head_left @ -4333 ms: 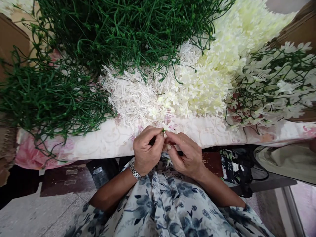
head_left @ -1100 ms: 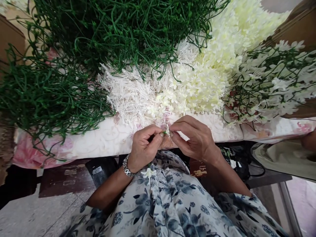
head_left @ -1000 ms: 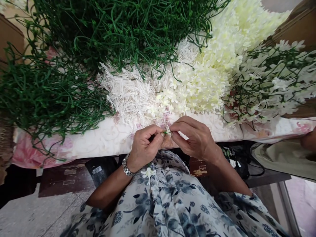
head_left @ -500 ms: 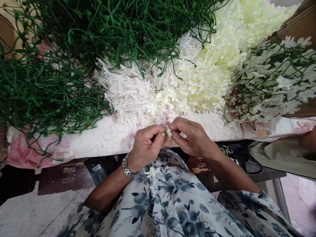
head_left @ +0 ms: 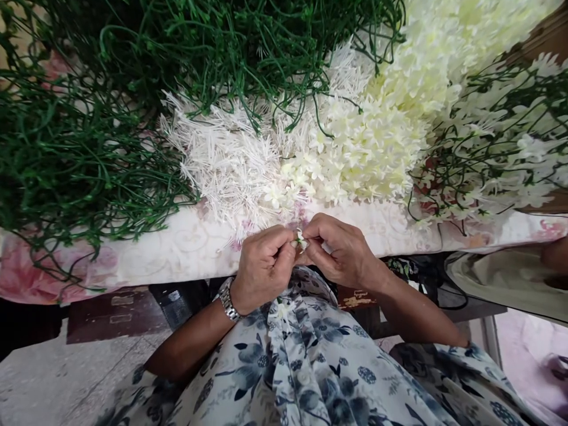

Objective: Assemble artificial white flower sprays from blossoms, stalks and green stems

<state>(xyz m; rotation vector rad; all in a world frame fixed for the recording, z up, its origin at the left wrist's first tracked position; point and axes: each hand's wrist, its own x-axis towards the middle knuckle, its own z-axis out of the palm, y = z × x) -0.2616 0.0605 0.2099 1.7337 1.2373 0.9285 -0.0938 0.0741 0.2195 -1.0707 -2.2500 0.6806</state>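
Observation:
Close to my body, at the table's front edge, a small white artificial flower [head_left: 300,241] with a bit of green is pinched between my two hands. My left hand [head_left: 265,266], a metal watch on its wrist, is closed with thumb and forefinger at the flower's left side. My right hand [head_left: 341,248] pinches it from the right; the fingertips partly cover it. Just beyond my hands lie a heap of thin white stamens [head_left: 233,160] and a pile of cream flower petals [head_left: 377,154]. Another white flower [head_left: 284,310] rests on my patterned clothing.
Large tangles of green plastic stems [head_left: 213,53] cover the table's back and left. White flowers on green stems [head_left: 510,142] are piled at the right. A floral cloth [head_left: 146,254] covers the table. Part of another person's arm [head_left: 554,254] shows at the right edge.
The flower has turned slightly between my fingers, and its green part now shows nearer its middle. Both hands keep their pinch in nearly the same place. The view has shifted a little.

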